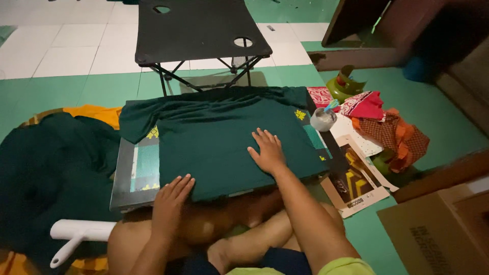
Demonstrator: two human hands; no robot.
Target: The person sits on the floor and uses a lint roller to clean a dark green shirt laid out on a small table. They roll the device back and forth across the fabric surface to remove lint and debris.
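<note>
A dark green shirt (219, 132) lies spread flat over a low board (133, 183) in front of my crossed legs. My right hand (267, 150) rests palm down on the shirt's right half, fingers apart. My left hand (172, 197) lies flat at the shirt's near left corner, by the board's front edge. Neither hand grips anything. The shirt's sleeve (136, 122) hangs off the left side of the board.
A black folding table (198, 30) stands behind the board. Dark green and orange cloth (56, 163) is piled at left, with a white plastic handle (76, 231) near my knee. At right are a small cup (323, 119), red patterned fabrics (379, 119), cardboard pieces (356, 183) and a box (438, 234).
</note>
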